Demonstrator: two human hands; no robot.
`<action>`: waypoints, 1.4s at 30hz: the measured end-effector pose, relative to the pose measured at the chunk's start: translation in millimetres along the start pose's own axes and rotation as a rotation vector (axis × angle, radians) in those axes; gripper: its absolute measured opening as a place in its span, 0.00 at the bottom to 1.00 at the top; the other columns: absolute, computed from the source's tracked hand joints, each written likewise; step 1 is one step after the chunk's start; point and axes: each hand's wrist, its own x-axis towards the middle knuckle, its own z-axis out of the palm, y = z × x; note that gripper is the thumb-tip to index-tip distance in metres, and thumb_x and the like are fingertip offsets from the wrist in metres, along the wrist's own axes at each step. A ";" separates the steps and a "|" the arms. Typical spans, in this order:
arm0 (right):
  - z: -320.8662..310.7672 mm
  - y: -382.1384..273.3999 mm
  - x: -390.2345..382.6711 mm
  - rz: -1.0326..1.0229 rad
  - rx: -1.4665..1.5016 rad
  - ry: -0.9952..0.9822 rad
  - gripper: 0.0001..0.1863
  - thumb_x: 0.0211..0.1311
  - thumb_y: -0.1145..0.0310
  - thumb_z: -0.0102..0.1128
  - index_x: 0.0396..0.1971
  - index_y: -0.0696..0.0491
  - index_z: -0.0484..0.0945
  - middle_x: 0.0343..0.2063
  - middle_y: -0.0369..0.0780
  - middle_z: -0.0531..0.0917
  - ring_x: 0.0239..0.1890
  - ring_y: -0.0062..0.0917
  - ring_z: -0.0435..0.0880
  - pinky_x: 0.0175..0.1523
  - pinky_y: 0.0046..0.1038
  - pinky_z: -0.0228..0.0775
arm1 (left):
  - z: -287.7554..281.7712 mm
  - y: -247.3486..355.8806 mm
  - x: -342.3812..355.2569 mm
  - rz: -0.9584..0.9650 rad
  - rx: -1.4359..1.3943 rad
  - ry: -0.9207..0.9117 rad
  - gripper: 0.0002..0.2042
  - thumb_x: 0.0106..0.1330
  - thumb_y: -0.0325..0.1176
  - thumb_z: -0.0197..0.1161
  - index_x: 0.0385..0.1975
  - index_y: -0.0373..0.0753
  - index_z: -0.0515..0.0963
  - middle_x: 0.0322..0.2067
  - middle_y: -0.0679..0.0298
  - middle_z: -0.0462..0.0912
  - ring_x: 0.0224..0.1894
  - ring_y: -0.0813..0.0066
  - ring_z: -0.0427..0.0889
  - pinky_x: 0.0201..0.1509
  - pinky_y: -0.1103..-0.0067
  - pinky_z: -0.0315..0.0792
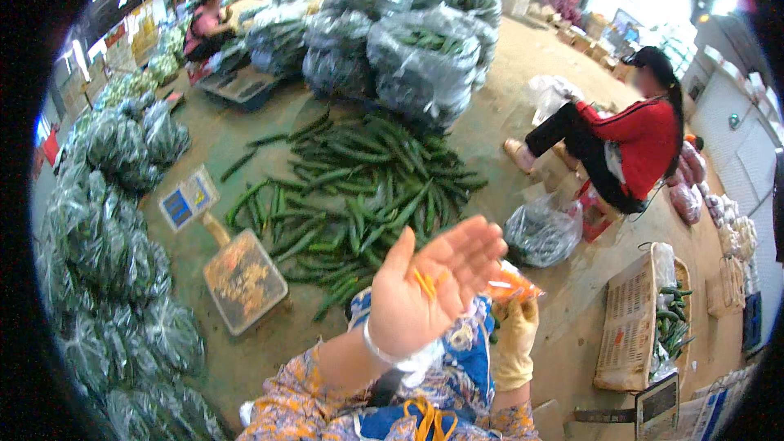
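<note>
My left hand is held palm up with fingers stretched out; small orange strips rest on the palm, too small to name surely. Just right of it and partly behind, my gloved right hand grips a clear plastic packet with orange contents. Beyond my hands a large heap of cucumbers lies on the floor. Left of the heap stands a platform scale with its display on a post, brownish debris on its plate.
Bagged vegetables line the left and stack behind. A person in red sits at right near a filled bag. A crate with cucumbers stands right front. Another person squats back left by a tray.
</note>
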 end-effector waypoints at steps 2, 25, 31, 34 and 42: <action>10.5 -1.9 -1.6 -0.109 -0.006 0.022 0.17 0.63 0.66 0.60 0.50 0.56 0.72 0.43 0.37 0.80 0.42 0.23 0.80 0.47 0.26 0.74 | 42.4 -2.6 -8.9 -0.114 0.040 -0.186 0.36 0.71 0.58 0.34 0.66 0.31 0.51 0.66 0.51 0.58 0.69 0.58 0.56 0.72 0.66 0.50; -6.5 3.4 11.0 -0.001 0.025 0.117 0.12 0.59 0.74 0.63 0.43 0.55 0.75 0.36 0.36 0.80 0.37 0.23 0.81 0.42 0.29 0.79 | 119.2 -12.4 -37.0 -0.394 0.180 -0.794 0.52 0.59 0.73 0.37 0.68 0.32 0.37 0.65 0.43 0.54 0.69 0.56 0.54 0.71 0.62 0.48; -3.4 23.2 13.1 0.025 0.081 0.052 0.14 0.58 0.73 0.64 0.44 0.55 0.74 0.39 0.37 0.81 0.39 0.23 0.81 0.41 0.27 0.77 | 106.8 -13.2 -41.7 -0.295 0.208 -0.768 0.49 0.62 0.69 0.41 0.69 0.32 0.39 0.65 0.46 0.56 0.68 0.59 0.56 0.69 0.64 0.50; -5.9 19.3 14.2 0.029 0.026 0.073 0.15 0.58 0.73 0.65 0.44 0.55 0.74 0.40 0.37 0.81 0.39 0.23 0.81 0.42 0.28 0.77 | 96.2 -20.0 -42.1 -0.301 0.174 -0.746 0.47 0.63 0.67 0.43 0.69 0.33 0.40 0.65 0.48 0.57 0.68 0.61 0.56 0.69 0.64 0.50; -12.4 27.9 13.6 0.022 0.038 0.055 0.14 0.57 0.71 0.66 0.43 0.55 0.75 0.37 0.36 0.82 0.37 0.21 0.81 0.42 0.27 0.77 | 105.6 -2.7 -38.8 -0.383 0.407 -0.565 0.43 0.64 0.63 0.46 0.67 0.33 0.46 0.64 0.49 0.59 0.66 0.60 0.59 0.68 0.63 0.51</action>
